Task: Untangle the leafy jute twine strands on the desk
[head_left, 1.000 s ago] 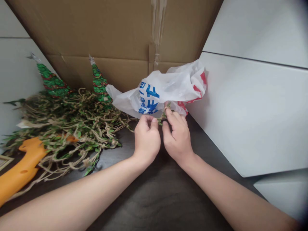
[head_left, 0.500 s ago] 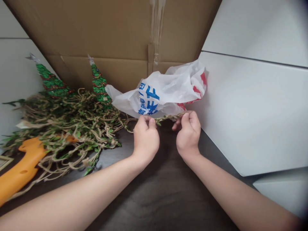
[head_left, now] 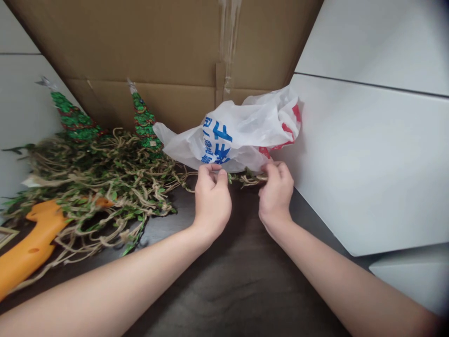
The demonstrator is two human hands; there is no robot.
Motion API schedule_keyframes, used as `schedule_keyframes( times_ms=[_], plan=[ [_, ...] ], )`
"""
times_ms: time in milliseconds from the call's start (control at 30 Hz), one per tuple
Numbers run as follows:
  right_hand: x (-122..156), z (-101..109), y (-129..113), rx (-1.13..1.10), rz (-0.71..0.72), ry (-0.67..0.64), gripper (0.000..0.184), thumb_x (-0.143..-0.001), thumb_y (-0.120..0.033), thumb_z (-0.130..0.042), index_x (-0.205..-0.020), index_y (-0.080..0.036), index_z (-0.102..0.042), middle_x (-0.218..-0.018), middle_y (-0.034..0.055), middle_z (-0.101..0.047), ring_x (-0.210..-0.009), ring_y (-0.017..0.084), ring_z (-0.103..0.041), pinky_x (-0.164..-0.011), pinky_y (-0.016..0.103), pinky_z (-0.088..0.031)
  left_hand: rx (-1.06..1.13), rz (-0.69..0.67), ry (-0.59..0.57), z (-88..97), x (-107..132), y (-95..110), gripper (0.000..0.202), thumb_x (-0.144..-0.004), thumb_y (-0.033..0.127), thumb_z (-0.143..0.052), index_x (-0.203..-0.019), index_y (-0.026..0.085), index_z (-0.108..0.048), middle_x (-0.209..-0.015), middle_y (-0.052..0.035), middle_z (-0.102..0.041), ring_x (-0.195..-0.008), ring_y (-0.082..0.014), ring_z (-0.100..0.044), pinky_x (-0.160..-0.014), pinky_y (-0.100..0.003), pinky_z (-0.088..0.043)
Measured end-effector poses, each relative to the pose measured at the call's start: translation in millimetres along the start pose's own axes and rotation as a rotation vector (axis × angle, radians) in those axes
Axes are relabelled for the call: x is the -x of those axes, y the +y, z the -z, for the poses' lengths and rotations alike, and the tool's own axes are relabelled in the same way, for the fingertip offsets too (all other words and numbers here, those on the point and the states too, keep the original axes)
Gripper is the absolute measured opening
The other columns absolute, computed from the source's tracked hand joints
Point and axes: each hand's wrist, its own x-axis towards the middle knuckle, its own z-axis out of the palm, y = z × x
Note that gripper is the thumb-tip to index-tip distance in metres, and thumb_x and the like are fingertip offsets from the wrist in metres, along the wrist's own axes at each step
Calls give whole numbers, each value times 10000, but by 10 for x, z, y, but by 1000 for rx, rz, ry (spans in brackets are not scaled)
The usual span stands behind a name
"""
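Note:
A thin jute vine with small green leaves [head_left: 245, 178] runs between my two hands, just under a crumpled white plastic bag [head_left: 242, 133] with blue and red print. My left hand [head_left: 211, 201] pinches the vine at its left end, fingers closed. My right hand [head_left: 276, 193] is closed on the vine's right end, close to the white panel. The strand leads left into a big tangle of the same leafy rope [head_left: 101, 182] lying on the dark table [head_left: 224, 290].
A large cardboard box [head_left: 168, 51] stands behind the bag. Two glittery green cone trees [head_left: 145, 124] rise behind the tangle. An orange plastic piece [head_left: 31, 243] lies at the left. White panels [head_left: 368, 159] wall in the right side.
My right hand moved right from beside my left hand, drawing the vine out from under the bag. Since half a second ago it has shifted little; the strand now sags and bunches slightly.

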Motion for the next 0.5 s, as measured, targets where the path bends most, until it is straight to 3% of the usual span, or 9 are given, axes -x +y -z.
schedule_keyframes(
  times_ms=[67,100,233,300,400,500],
  plan=[
    [47,24,-37,141,144,13,42,-793,-239,-649,-829,-222,-635,-995,53,-629,-980,245,-618,-929,437,-500,-1,-4,-20,2,7,7,124,-998,245,-564,-1120,229,-558,-770,20,-595,-696,-165,-571,-668,-289,-459],
    [73,35,-58,187,211,1,121,-766,-183,-653,-879,-222,-664,-1049,63,-635,-1048,262,-605,-993,471,-472,-1,-9,-31,4,11,15,134,-997,244,-570,-1130,229,-557,-782,17,-607,-707,-166,-584,-673,-292,-469],
    [154,60,-111,207,450,-209,221,-833,-116,-600,-1006,-220,-690,-1034,76,-676,-1006,258,-647,-921,454,-531,30,-32,-65,9,26,62,119,-990,232,-589,-1107,221,-568,-833,-3,-658,-743,-169,-650,-696,-297,-523],
    [164,54,-108,122,445,-345,307,-849,-106,-597,-1114,-219,-702,-1120,90,-707,-1022,247,-674,-865,415,-567,53,-27,-76,10,32,84,115,-994,219,-571,-1109,221,-569,-857,-9,-675,-739,-166,-672,-686,-291,-538],
    [148,24,-81,-46,327,-554,380,-877,-133,-618,-1233,-234,-702,-1232,78,-752,-1060,227,-719,-906,400,-592,57,-51,-76,15,35,91,110,-997,205,-555,-1103,219,-581,-967,-33,-712,-851,-172,-709,-769,-295,-556],
    [123,-11,-53,-171,191,-649,298,-869,-162,-668,-1150,-222,-747,-1066,46,-812,-923,201,-762,-865,371,-611,33,-84,-72,21,29,67,84,-998,210,-552,-1071,217,-593,-1004,-45,-722,-935,-182,-706,-839,-305,-549]
  ],
)
